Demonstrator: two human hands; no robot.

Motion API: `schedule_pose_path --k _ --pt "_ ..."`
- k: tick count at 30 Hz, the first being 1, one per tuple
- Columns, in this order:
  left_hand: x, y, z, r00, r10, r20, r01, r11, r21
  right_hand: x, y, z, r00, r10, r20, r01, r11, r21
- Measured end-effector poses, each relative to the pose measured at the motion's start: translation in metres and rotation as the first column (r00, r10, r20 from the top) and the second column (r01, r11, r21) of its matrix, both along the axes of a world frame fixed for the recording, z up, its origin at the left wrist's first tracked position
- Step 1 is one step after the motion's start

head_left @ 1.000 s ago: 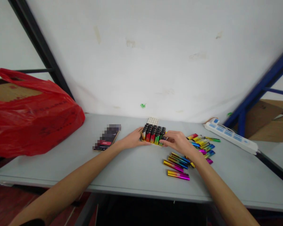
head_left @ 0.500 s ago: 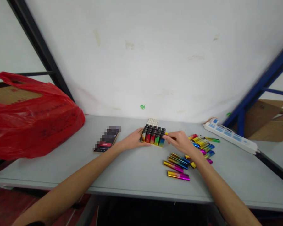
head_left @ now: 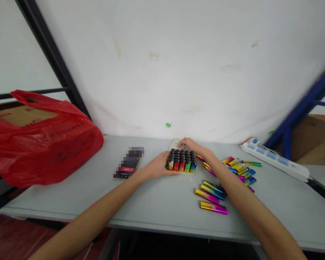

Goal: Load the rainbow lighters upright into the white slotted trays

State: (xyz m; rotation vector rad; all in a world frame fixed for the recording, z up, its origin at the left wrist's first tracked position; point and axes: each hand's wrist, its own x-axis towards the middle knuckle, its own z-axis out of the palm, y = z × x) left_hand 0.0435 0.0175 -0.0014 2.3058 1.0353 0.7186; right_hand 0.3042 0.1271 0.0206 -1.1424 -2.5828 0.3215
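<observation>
Upright lighters [head_left: 182, 160] with black tops and coloured metallic bodies stand packed in rows at the middle of the table. My left hand [head_left: 160, 165] is wrapped round the left side of this block, thumb along the front. Behind the block is a white tray [head_left: 175, 143] with a pattern of round cells. My right hand [head_left: 190, 143] reaches over the back of the block with fingers bent onto the tray's right edge, partly covering it. Under and beside my right forearm lies a loose pile of shiny lighters [head_left: 239, 167]. A yellow and magenta lighter [head_left: 213, 207] lies nearest the front.
A phone [head_left: 128, 164] lies to the left of the block. At the far left a red plastic bag [head_left: 51, 144] holds a cardboard box. A white power strip [head_left: 276, 160] runs along the right. The wall [head_left: 162, 72] closes off the table's back.
My right hand has left the right side of the lighter block and moved back to the white tray, which has turned slightly. My left hand stays on the block. The view has shifted a little.
</observation>
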Motion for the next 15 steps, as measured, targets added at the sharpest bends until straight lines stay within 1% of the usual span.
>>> schedule_pose_path --k 3,6,8,11,13,15 --pt "0.000 0.000 -0.001 1.000 -0.006 -0.003 0.006 1.000 0.014 -0.008 0.002 0.003 1.000 -0.004 0.024 0.004 1.000 -0.006" --pt "0.000 0.001 -0.003 1.000 -0.006 -0.014 0.007 0.999 0.045 0.000 -0.003 0.013 1.000 -0.008 0.004 0.008 1.000 0.000" --pt "-0.001 0.002 -0.004 0.999 0.017 -0.041 -0.014 0.997 0.075 0.015 -0.009 0.023 0.995 -0.040 -0.089 0.041 0.999 0.010" --pt "-0.008 0.008 -0.004 0.994 0.074 -0.082 -0.063 0.990 0.129 0.048 -0.023 0.036 0.952 -0.101 -0.288 0.115 0.993 0.030" --pt "-0.014 0.015 -0.004 0.989 0.113 -0.100 -0.098 0.985 0.146 0.071 -0.036 0.040 0.928 -0.124 -0.352 0.150 0.988 0.048" --pt "-0.019 0.026 -0.005 0.984 0.146 -0.101 -0.131 0.981 0.143 0.092 -0.051 0.038 0.923 -0.139 -0.358 0.170 0.984 0.055"
